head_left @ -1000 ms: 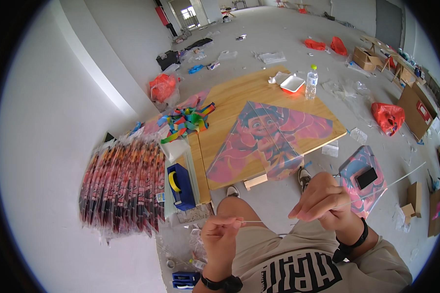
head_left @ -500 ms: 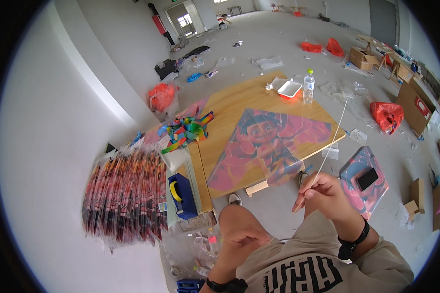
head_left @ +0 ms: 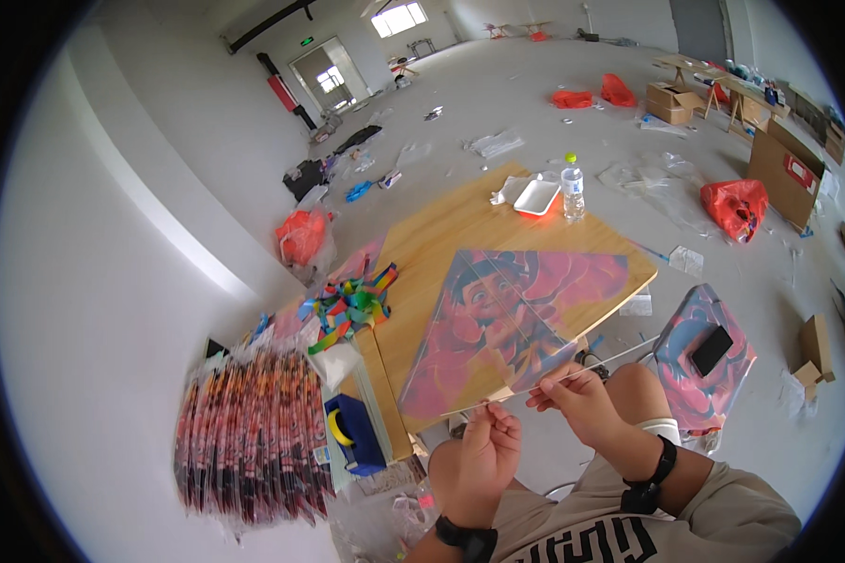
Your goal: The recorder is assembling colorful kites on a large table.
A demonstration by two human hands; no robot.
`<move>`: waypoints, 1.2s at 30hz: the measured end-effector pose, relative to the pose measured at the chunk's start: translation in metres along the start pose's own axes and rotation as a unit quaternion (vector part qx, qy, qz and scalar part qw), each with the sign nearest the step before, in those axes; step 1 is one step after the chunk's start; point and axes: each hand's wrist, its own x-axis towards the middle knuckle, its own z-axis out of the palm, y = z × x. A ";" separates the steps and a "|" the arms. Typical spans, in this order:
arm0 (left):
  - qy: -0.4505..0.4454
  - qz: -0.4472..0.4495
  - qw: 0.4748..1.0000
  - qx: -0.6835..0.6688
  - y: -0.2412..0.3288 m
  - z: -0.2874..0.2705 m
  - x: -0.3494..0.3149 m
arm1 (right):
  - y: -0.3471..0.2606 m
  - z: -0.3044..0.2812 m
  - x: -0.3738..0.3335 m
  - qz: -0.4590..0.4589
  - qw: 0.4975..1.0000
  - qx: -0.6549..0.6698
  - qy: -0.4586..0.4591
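Note:
A thin pale rod (head_left: 620, 356) lies along the near edge of a printed kite (head_left: 483, 324), which shows a cartoon figure in pink, purple and blue. My right hand (head_left: 580, 405) pinches the rod near its middle, by the kite's near right edge. My left hand (head_left: 491, 448) is closed at the same edge, fingertips on the rod nearer its left end; whether they also grip the kite fabric is hard to tell. The rod's right end sticks out past the table. Beneath the kite is a wooden table (head_left: 422, 230).
Left of me lie a stack of bagged kites (head_left: 253, 432), rainbow ribbons (head_left: 352, 310) and a blue dispenser (head_left: 352, 441) with yellow tape. A bottle (head_left: 573, 192) and a white tray (head_left: 537, 197) stand at the table's far end. At right, a phone (head_left: 712, 351) rests on folded printed sheets (head_left: 676, 338).
My right hand has lowered the rod from nearly upright to lying across the kite's near edge. My left hand has risen from my lap to the rod. The view has tilted up slightly.

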 end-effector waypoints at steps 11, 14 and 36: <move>-0.021 0.134 0.847 0.514 -0.027 0.047 0.170 | -0.004 -0.061 0.131 0.004 0.991 -0.109 0.072; -0.029 0.142 0.813 0.564 -0.030 0.060 0.240 | -0.026 -0.075 0.178 0.045 0.991 -0.087 0.094; -0.053 0.174 0.378 0.908 -0.074 0.000 0.485 | 0.063 -0.240 0.286 -0.080 0.659 -0.738 0.122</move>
